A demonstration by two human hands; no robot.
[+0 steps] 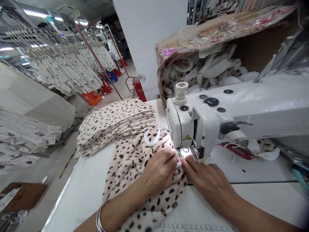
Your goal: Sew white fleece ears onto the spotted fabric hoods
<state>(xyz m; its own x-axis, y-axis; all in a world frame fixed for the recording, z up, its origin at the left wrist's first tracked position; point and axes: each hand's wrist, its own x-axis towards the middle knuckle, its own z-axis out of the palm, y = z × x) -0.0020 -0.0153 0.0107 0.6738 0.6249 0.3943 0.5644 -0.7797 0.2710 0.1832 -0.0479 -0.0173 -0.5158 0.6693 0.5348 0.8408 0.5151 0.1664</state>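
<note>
A cream fabric piece with dark spots [130, 161] lies bunched on the white table in front of a white sewing machine [231, 109]. My left hand [159, 170] presses flat on the fabric, fingers together, just left of the lit needle area [184, 151]. Beside it, my right hand [205, 177] lies on the table with its fingertips at the fabric edge by the needle. A white looped trim [152, 137] sits on the fabric behind my left hand. What the fingertips pinch is hidden.
A stack of the same spotted pieces [116, 124] lies at the back left of the table. A cardboard box of white padded parts [207, 69] stands behind the machine. Red scissors [238, 150] lie under its arm. Racks of hanging garments [62, 64] fill the left.
</note>
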